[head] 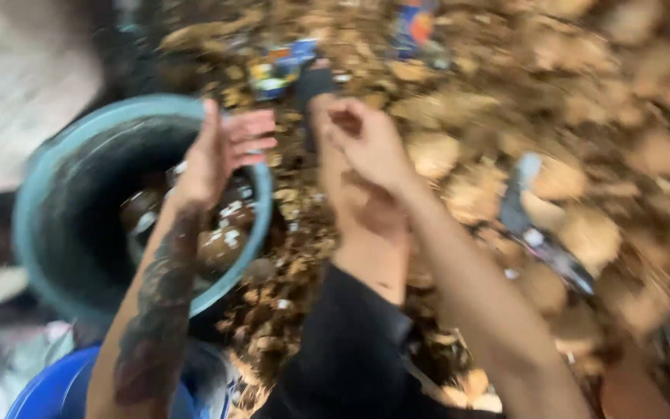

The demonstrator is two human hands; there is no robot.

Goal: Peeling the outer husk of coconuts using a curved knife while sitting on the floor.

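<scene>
The whole view is blurred by motion. My left hand hovers over the rim of a teal bucket, fingers spread and palm turned right, with nothing clearly in it. The forearm is tattooed. Inside the bucket lie several dark round pieces with white flecks. My right hand is just to the right, above a heap of brown husk-like pieces. Its fingers are curled, and the blur hides whether they hold anything. The two hands are about a hand's width apart.
My bent leg in black shorts lies between my arms. A bright blue tub sits at the lower left. Colourful wrappers lie at the heap's far edge, and a dark flat object rests on the heap at right.
</scene>
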